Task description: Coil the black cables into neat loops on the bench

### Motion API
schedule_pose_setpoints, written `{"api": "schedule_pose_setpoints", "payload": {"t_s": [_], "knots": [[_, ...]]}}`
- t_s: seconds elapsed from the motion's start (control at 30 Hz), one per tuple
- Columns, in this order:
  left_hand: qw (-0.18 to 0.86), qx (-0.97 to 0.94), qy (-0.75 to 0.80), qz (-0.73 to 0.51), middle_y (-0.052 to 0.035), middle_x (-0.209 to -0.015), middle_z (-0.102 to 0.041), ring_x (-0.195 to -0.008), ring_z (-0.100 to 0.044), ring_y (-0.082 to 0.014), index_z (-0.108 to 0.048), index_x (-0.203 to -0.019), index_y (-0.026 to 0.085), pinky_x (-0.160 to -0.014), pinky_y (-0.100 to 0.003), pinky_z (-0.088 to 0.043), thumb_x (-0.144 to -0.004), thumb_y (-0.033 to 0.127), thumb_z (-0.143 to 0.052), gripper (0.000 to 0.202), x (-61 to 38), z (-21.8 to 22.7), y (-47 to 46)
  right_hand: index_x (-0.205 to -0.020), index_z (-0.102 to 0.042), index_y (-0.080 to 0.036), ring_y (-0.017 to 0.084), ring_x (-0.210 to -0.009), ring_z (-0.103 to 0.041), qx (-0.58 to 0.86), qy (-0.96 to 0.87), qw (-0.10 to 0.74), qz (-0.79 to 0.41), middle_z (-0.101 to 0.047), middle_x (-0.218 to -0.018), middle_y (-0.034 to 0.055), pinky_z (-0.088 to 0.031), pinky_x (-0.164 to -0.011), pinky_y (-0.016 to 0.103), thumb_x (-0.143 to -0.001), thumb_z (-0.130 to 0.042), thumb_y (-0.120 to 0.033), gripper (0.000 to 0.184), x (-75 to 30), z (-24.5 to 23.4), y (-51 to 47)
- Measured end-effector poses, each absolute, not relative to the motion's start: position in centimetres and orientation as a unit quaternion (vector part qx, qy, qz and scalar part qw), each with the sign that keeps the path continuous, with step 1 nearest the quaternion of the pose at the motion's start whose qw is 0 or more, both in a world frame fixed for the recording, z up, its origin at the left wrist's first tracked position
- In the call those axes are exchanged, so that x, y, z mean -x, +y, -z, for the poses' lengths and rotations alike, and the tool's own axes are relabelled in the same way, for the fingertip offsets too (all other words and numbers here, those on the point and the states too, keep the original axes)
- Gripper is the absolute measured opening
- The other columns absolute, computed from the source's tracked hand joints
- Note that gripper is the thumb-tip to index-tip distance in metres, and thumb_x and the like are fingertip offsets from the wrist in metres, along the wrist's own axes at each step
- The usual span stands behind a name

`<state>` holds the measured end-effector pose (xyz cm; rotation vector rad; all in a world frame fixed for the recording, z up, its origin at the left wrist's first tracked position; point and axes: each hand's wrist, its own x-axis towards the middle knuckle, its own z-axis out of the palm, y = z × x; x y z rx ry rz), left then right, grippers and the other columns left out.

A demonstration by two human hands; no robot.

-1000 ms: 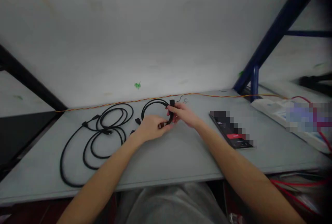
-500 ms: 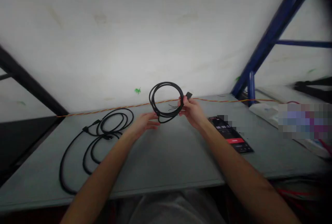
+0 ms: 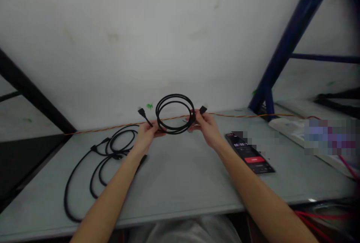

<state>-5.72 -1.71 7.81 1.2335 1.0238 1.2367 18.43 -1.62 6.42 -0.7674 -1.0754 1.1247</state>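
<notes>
A coiled black cable (image 3: 176, 95) is held up between my two hands over the grey table. My left hand (image 3: 146, 136) is closed on the coil's lower left side, and a black plug (image 3: 141, 112) on a short free end sticks up above it. My right hand (image 3: 206, 126) grips the coil's right side, with the cable's other black connector (image 3: 203, 109) jutting out over the fingers. Thin dark strands, perhaps a tie, show beside the right fingers. More black cable (image 3: 66, 194) lies in loose loops on the table at the left, partly hidden by my left forearm.
A phone (image 3: 254, 159) with a running timer lies right of my right forearm. A twisted red-yellow wire (image 3: 239, 115) runs along the table's back edge by the wall. A blue metal frame (image 3: 281, 55) and a white power strip (image 3: 287, 127) stand at the right.
My left hand has closed on the coil's left side, where its fingers were apart before. The plug end now stands up above that hand. The right hand keeps its hold.
</notes>
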Motion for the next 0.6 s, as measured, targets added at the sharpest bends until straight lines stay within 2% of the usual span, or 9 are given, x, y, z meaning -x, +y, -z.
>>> {"api": "schedule_pose_setpoints", "payload": {"t_s": [0.07, 0.2, 0.3, 0.37, 0.47, 0.53, 0.6], "knots": [[0.492, -0.514, 0.439, -0.548, -0.0099, -0.083, -0.076, -0.077, -0.074, -0.0209, -0.07, -0.096, 0.011, -0.076, -0.033, -0.062, -0.082, 0.038, -0.078, 0.031, 6.7, -9.0, -1.6, -0.11, -0.069, -0.018, 0.017, -0.062, -0.069, 0.336, -0.469, 0.655, -0.488, -0.078, -0.094, 0.0081, -0.061, -0.057, 0.031, -0.081, -0.073, -0.07, 0.059, -18.6, -6.7, -1.6], [0.432, -0.488, 0.473, -0.592, -0.0112, -0.083, -0.077, -0.078, -0.076, -0.0219, -0.068, -0.107, 0.009, -0.074, -0.033, -0.063, -0.084, 0.033, -0.076, 0.035, 8.8, -11.3, -1.4, -0.112, -0.067, -0.019, 0.018, -0.063, -0.073, 0.343, -0.438, 0.693, -0.458, -0.079, -0.105, 0.0119, -0.062, -0.061, 0.033, -0.083, -0.071, -0.069, 0.058, -19.4, -7.2, -1.5], [0.355, -0.474, 0.489, -0.641, -0.0117, -0.084, -0.076, -0.069, -0.074, -0.0189, -0.067, -0.11, 0.008, -0.064, -0.028, -0.061, -0.086, 0.035, -0.075, 0.037, 11.4, -13.4, -1.2, -0.109, -0.066, -0.018, 0.017, -0.06, -0.072, 0.359, -0.424, 0.721, -0.414, -0.08, -0.099, 0.0118, -0.061, -0.059, 0.029, -0.084, -0.07, -0.068, 0.056, -20.4, -7.6, -1.4], [0.28, -0.46, 0.506, -0.673, -0.0092, -0.079, -0.075, -0.055, -0.069, -0.0149, -0.067, -0.108, 0.008, -0.053, -0.025, -0.057, -0.089, 0.039, -0.071, 0.037, 13.9, -15.0, -1.3, -0.107, -0.066, -0.018, 0.016, -0.055, -0.07, 0.364, -0.417, 0.736, -0.39, -0.08, -0.089, 0.0095, -0.058, -0.055, 0.027, -0.085, -0.069, -0.068, 0.055, -21.0, -7.9, -1.3], [0.154, -0.456, 0.539, -0.691, -0.0023, -0.065, -0.07, -0.039, -0.054, -0.0101, -0.069, -0.108, 0.006, -0.036, -0.02, -0.042, -0.094, 0.039, -0.064, 0.036, 18.8, -17.6, -1.7, -0.106, -0.067, -0.017, 0.013, -0.046, -0.063, 0.357, -0.404, 0.76, -0.365, -0.077, -0.076, 0.0049, -0.052, -0.047, 0.024, -0.085, -0.07, -0.067, 0.054, -21.6, -8.4, -1.4], [0.081, -0.436, 0.572, -0.69, 0.0046, -0.051, -0.059, -0.033, -0.042, -0.0092, -0.071, -0.112, 0.007, -0.031, -0.019, -0.035, -0.095, 0.041, -0.062, 0.039, 22.2, -19.4, -2.3, -0.105, -0.067, -0.017, 0.011, -0.042, -0.058, 0.342, -0.394, 0.775, -0.356, -0.073, -0.07, 0.0021, -0.046, -0.043, 0.022, -0.084, -0.072, -0.066, 0.053, -21.8, -8.7, -1.5], [0.052, -0.38, 0.6, -0.702, 0.0082, -0.044, -0.049, -0.035, -0.038, -0.0088, -0.072, -0.111, 0.009, -0.032, -0.017, -0.031, -0.095, 0.043, -0.062, 0.039, 25.4, -21.0, -3.0, -0.103, -0.068, -0.017, 0.01, -0.041, -0.055, 0.332, -0.383, 0.788, -0.349, -0.07, -0.066, 0.0001, -0.041, -0.039, 0.021, -0.084, -0.072, -0.065, 0.051, -22.0, -9.1, -1.6]]}}
